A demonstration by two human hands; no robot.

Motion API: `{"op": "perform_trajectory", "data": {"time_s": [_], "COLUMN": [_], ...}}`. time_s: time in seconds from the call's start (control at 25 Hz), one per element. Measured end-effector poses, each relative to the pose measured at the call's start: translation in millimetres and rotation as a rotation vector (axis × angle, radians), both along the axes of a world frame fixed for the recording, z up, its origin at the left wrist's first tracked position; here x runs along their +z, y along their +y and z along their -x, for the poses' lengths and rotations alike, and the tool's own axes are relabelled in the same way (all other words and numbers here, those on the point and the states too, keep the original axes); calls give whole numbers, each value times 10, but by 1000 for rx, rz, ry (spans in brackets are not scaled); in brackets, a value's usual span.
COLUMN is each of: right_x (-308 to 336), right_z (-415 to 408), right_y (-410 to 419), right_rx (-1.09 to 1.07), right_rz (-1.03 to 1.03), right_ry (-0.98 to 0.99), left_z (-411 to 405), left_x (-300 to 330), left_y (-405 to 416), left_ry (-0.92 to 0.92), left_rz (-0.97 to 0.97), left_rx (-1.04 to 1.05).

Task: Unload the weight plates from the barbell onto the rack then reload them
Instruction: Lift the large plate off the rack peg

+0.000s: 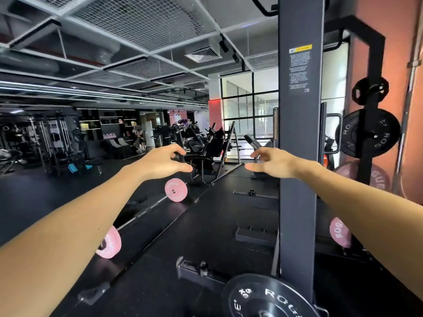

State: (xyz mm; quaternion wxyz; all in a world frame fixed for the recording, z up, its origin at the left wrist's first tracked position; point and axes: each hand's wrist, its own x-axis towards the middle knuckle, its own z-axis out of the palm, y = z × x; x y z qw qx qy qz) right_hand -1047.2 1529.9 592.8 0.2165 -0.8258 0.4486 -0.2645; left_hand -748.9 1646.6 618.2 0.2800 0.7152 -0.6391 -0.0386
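Both hands are seen empty and raised at chest height, so no plate is in transit; the step is judged to be a pause between carries, though whether unloading or reloading cannot be told. The long steel barbell [146,210] is laid on the black rubber floor [57,197] toward its left side, with a small round pink rubber plate [176,190] mounted at the far end and a second pink plate [110,243] at the near end, partly hidden by the left forearm. On the dark steel rack upright [299,133] by the floor's right edge, black round plates [368,133] are hung on pegs, and another pink plate [338,232] is stored low behind it. A black 5 kg plate [270,298] is seen at the bottom edge. The left hand [163,162] is held out with fingers loosely curved, grasping nothing; the right hand [272,164] is likewise extended, fingers relaxed and spread. Next, a turn down toward the barbell's near sleeve is likely needed.
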Motion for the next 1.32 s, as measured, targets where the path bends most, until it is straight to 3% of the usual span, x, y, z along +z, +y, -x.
{"op": "perform_trajectory", "data": {"time_s": [0.24, 0.52, 0.72, 1.12, 1.32], "right_x": [-226, -880, -1909, -4678, -5935], "right_z": [92, 401, 606, 929, 1050], "right_y": [-629, -627, -449, -485, -537], "right_rx": [-104, -264, -337, -430, -456], "right_rz": [1, -28, -103, -219, -211], "right_ry": [-11, -19, 22, 108, 167], "left_z": [-77, -26, 140, 519, 549], "left_x": [-196, -920, -2001, -4761, -6035], "left_y": [-890, -1212, -1240, -1614, -1782], "left_ry": [1, 82, 90, 123, 121], "left_rz": [10, -70, -160, -320, -311], "left_rx": [-91, -175, -207, -283, -265]}}
